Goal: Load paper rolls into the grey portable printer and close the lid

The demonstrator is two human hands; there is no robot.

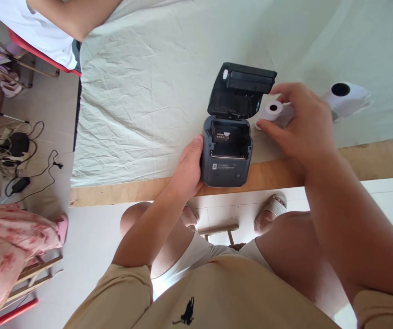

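A dark grey portable printer (226, 171) stands at the table's front edge with its lid (237, 91) raised and its paper bay showing, no roll inside. My left hand (191, 164) is wrapped round the printer's left side. To the right of the printer, my right hand (302, 121) has its thumb and fingers around a small white paper roll (272, 108), whose dark core faces up. Just beyond that hand lies a larger white roll (352, 98) with a wide black core, partly in clear wrapping.
A pale green cloth (141, 100) covers the table, with a wooden edge (114, 194) along the front. Another person's arm (76, 18) rests at the top left. Cables (14, 151) and a chair with pink floral fabric (7, 251) are at the left.
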